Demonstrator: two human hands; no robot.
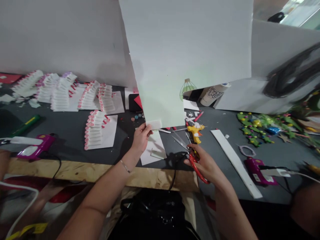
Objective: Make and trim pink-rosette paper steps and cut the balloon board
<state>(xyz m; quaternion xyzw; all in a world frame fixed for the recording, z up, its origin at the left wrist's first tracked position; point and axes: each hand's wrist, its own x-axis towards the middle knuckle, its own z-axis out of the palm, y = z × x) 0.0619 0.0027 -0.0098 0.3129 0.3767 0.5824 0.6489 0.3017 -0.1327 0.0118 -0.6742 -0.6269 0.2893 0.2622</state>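
Over the dark worktable (71, 146), the hands stood apart: the left hand (141, 138) pinched the lower edge of a tall white foam sheet (185, 43), and the right hand (203, 163) gripped open red-handled scissors (192, 158) near a yellow glue gun (194, 132).

The person is wearing a thin, shiny silver bracelet (125, 166) around the left wrist (132, 155). The left arm (105, 193) and the right arm (231, 203) are showing bare skin, and the left hand (141, 138) and the right hand (203, 163) are bare too.
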